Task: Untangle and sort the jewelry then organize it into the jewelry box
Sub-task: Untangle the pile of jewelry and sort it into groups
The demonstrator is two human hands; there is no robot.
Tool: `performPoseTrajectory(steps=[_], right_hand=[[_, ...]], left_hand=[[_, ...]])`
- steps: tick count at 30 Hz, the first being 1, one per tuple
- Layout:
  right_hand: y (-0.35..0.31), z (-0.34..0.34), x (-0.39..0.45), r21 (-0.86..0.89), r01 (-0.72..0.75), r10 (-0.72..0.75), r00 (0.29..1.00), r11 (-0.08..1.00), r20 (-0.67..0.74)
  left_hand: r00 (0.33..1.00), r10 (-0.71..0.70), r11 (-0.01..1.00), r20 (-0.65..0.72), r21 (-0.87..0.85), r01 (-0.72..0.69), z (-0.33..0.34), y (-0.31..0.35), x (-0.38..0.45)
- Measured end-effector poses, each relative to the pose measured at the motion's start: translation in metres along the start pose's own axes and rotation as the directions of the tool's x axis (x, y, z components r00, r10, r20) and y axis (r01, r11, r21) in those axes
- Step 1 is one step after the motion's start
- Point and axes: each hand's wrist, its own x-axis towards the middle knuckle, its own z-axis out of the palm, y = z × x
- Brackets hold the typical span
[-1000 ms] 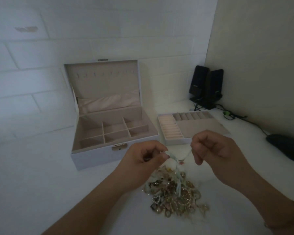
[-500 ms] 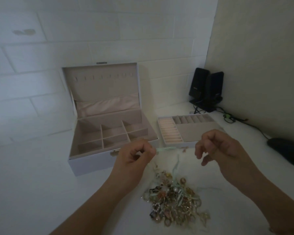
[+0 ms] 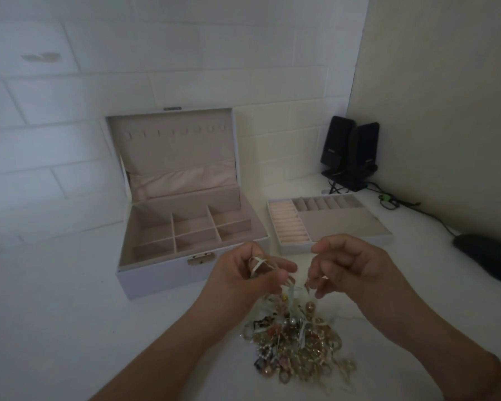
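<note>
A tangled pile of gold-coloured jewelry (image 3: 298,342) with pale green ribbon strands lies on the white table, just below my hands. My left hand (image 3: 243,273) has a pale ribbon (image 3: 258,263) wound round its curled fingers and pinches it above the pile. My right hand (image 3: 347,264) is curled beside it, fingertips pinching a small piece that hangs over the pile. The open jewelry box (image 3: 156,273) stands behind my left hand, its beige compartments empty. A removable tray (image 3: 344,224) with ring rolls sits to the box's right.
Two black speakers (image 3: 350,151) stand in the back right corner with cables (image 3: 394,202) trailing along the wall. A dark object (image 3: 489,256) lies at the right edge. A white brick wall is behind the box.
My hands have come closer together and lower, toward the pile. The ribbon that was stretched between them is now wound round my left fingers.
</note>
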Motion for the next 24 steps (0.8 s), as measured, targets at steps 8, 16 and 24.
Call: performPoseTrajectory(steps=[8,16,24], right_hand=[[0.006,-0.001,0.002,0.278,-0.095,0.072,0.993,0.956,0.092],[0.010,0.000,0.004,0.598,-0.115,0.000,0.982,0.793,0.189],[0.007,-0.007,0.003,0.519,-0.133,0.010,0.972,0.844,0.234]], left_hand=[[0.998,0.000,0.993,0.061,0.115,-0.007,0.008,-0.008,-0.002],[0.992,-0.048,0.987,0.115,0.156,0.029,0.011,-0.006,-0.005],[0.995,0.078,0.943,0.055,0.321,-0.091,0.007,-0.006,-0.004]])
